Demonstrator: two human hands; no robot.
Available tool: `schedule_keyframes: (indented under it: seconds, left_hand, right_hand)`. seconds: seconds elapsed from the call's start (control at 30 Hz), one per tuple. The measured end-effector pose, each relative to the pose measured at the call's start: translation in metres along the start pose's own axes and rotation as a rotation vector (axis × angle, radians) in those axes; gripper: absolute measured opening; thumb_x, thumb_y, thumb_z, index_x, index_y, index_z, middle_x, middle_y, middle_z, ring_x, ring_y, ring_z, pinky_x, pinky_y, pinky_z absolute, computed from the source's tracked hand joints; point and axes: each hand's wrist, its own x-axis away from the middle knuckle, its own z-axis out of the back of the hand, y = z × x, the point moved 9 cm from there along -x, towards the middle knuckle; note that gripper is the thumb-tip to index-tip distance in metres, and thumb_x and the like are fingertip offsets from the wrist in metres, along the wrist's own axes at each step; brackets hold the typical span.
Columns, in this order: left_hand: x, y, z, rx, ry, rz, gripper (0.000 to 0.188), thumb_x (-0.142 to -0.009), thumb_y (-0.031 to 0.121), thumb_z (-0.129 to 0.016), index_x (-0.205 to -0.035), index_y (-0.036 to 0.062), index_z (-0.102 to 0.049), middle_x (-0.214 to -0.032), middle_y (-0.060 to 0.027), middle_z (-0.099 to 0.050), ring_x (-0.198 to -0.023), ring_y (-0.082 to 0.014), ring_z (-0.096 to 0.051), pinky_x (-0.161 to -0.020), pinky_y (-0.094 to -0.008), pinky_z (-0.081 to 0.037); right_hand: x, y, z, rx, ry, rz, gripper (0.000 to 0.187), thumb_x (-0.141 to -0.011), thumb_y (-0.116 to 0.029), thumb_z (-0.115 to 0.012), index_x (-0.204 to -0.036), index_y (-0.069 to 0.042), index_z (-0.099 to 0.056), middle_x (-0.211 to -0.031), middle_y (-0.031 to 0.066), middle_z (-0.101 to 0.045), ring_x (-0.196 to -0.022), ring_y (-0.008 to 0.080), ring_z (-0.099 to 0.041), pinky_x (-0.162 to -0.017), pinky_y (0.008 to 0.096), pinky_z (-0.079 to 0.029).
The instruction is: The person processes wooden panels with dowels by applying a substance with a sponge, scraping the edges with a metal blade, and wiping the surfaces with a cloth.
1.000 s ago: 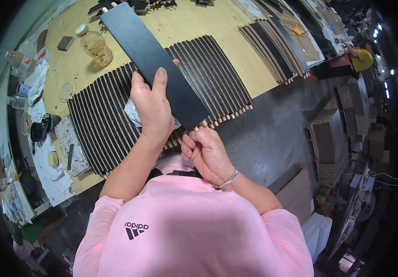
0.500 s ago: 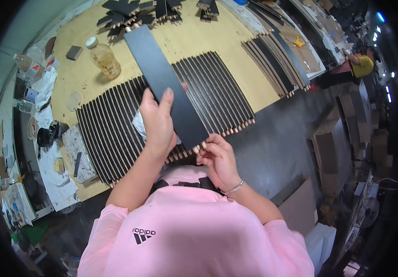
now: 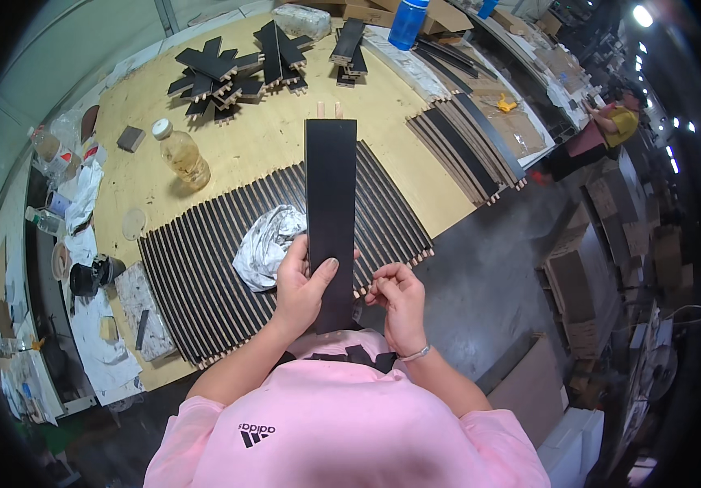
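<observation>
Currently: left hand (image 3: 305, 285) clamped on black panel (image 3: 331, 211), upright above slat row (image 3: 228, 260). Right hand (image 3: 399, 301) beside panel, fingers curled together. Blue bottle (image 3: 409, 23), cardboard boxes (image 3: 448, 12) at far edge.

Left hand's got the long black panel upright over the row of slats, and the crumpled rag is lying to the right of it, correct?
Not quite. The head view shows the crumpled rag to the left of the long black panel, beside the left hand. It does lie on the row of slats.

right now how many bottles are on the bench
2 clear ones: a bottle of amber liquid left of the held black board, and a blue bottle at the far edge. More may sit in the clutter at the left end.
</observation>
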Motion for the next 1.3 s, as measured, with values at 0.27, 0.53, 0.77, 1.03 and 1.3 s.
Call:
schedule_keyframes:
  seconds: [0.27,0.53,0.77,1.03,1.3]
  left_hand:
    - [-0.003,-0.002,-0.008,-0.028,-0.099,0.056,0.034,-0.094,0.011,-0.061,-0.123,-0.0028,-0.048,-0.108,-0.0167,-0.067,-0.100,-0.0196,-0.068,-0.085,-0.0298,-0.056]
    - [0.007,-0.023,-0.017,-0.290,-0.389,0.204,0.038,-0.090,0.011,-0.064,-0.122,-0.0057,-0.051,-0.106,-0.0140,-0.066,-0.096,-0.0183,-0.066,-0.086,-0.0322,-0.052]
    - [0.008,-0.028,-0.016,-0.149,-0.450,0.375,0.044,-0.089,0.017,-0.068,-0.123,-0.0076,-0.053,-0.108,-0.0152,-0.066,-0.098,-0.0240,-0.068,-0.089,-0.0349,-0.053]
    - [0.012,-0.033,-0.013,-0.131,-0.452,0.453,0.046,-0.087,0.018,-0.070,-0.122,-0.0076,-0.054,-0.108,-0.0144,-0.067,-0.096,-0.0230,-0.069,-0.087,-0.0335,-0.054]
    - [0.009,-0.030,-0.002,-0.320,-0.523,0.380,0.033,-0.087,0.010,-0.066,-0.116,-0.0035,-0.059,-0.097,-0.0064,-0.065,-0.092,-0.0122,-0.058,-0.084,-0.0285,-0.048]
  right_hand:
    - [-0.016,-0.042,0.004,0.092,0.015,0.143,0.009,-0.092,-0.002,-0.056,-0.101,0.002,-0.057,-0.077,0.0030,-0.058,-0.065,0.0096,-0.058,-0.060,0.0226,-0.048]
    - [-0.059,-0.135,-0.014,-0.099,-0.137,0.364,0.042,-0.096,-0.016,-0.064,-0.130,0.005,-0.051,-0.103,0.0057,-0.064,-0.083,0.0068,-0.062,-0.071,0.0188,-0.052]
    - [-0.058,-0.126,0.000,-0.079,-0.155,0.305,0.035,-0.095,-0.003,-0.060,-0.127,0.008,-0.053,-0.106,0.0078,-0.065,-0.086,0.0091,-0.065,-0.072,0.0215,-0.057]
    - [-0.054,-0.114,0.008,-0.162,-0.089,0.196,0.039,-0.084,0.007,-0.053,-0.123,0.010,-0.054,-0.099,0.0099,-0.067,-0.080,0.0113,-0.067,-0.068,0.0215,-0.057]
    - [-0.052,-0.103,0.027,-0.177,-0.106,0.192,0.029,-0.083,0.007,-0.054,-0.112,0.007,-0.057,-0.094,0.0076,-0.066,-0.077,0.0115,-0.067,-0.070,0.0228,-0.057]
